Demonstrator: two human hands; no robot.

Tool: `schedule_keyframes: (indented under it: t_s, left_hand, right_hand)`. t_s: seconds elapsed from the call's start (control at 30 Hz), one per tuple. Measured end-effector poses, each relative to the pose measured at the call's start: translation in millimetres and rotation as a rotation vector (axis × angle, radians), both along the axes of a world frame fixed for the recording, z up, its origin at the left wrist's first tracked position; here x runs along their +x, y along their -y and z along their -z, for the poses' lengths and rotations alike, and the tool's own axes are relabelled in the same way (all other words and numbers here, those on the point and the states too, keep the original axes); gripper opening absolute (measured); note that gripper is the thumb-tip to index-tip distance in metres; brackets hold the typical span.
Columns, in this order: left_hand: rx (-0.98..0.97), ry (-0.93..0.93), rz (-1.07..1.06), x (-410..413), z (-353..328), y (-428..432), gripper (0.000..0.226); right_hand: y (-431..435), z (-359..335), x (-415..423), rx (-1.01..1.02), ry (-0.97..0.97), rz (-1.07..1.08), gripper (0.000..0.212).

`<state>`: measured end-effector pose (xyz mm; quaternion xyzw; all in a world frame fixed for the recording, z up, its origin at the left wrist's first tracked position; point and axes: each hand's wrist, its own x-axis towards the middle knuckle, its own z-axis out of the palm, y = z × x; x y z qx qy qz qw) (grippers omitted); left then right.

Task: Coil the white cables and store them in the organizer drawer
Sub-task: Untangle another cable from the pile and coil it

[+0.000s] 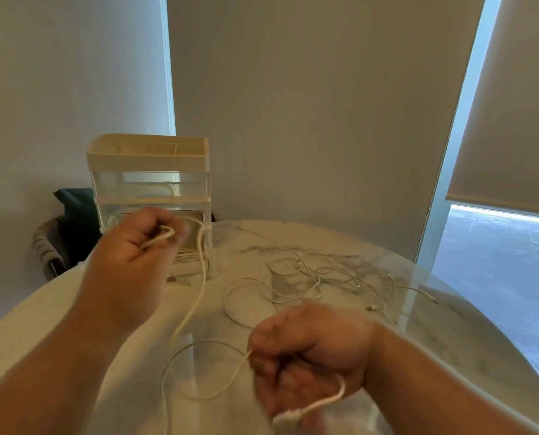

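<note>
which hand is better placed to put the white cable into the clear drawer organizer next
Probably left. The left hand grips a loop of the thin white cable directly in front of the clear plastic drawer organizer; the right hand holds its other stretch lower, nearer the person.

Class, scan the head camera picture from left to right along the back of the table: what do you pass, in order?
Dark chair → clear drawer organizer → loose white cables → lowered roller blind.

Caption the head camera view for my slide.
Left hand and right hand hold a white cable over the marble table, clear organizer behind.
</note>
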<state>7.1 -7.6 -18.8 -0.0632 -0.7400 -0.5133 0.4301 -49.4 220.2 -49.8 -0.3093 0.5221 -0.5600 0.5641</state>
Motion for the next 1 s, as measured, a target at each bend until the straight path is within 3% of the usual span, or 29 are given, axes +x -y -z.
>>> schedule_keyframes:
  t_s: [0.07, 0.2, 0.37, 0.6, 0.73, 0.9, 1.0]
  left_hand:
    - [-0.091, 0.152, 0.037, -1.1, 6.5, -6.1, 0.013]
    - [-0.183, 0.339, 0.125, -3.4, 14.9, -14.3, 0.021]
    - [-0.13, 0.483, 0.178, -11.0, 21.5, -10.7, 0.036]
    - [-0.19, 0.648, 0.209, -17.3, 32.1, -7.7, 0.038]
    - [-0.2, 0.712, 0.258, -17.7, 29.8, -9.6, 0.038]
    - [-0.105, 0.692, 0.174, -21.7, 28.5, -9.8, 0.009]
    - [-0.096, 0.704, 0.113, -25.5, 30.2, -2.1, 0.026]
  right_hand:
    - [12.9, 15.0, -1.2, 0.075, -0.033, 0.067, 0.024]
    - [7.6, 22.3, -22.6, 0.164, -0.034, 0.458, 0.03]
    - [-5.5, 23.9, -51.8, 0.168, 0.066, 0.802, 0.031]
    - [-26.8, 18.9, -77.2, 0.117, 0.02, 1.108, 0.024]
    - [-29.6, 15.9, -80.9, 0.077, 0.002, 1.158, 0.022]
    - [-30.8, 6.4, -69.0, 0.151, -0.207, 1.11, 0.023]
    - [-35.1, -1.4, -63.7, 0.202, -0.391, 1.06, 0.025]
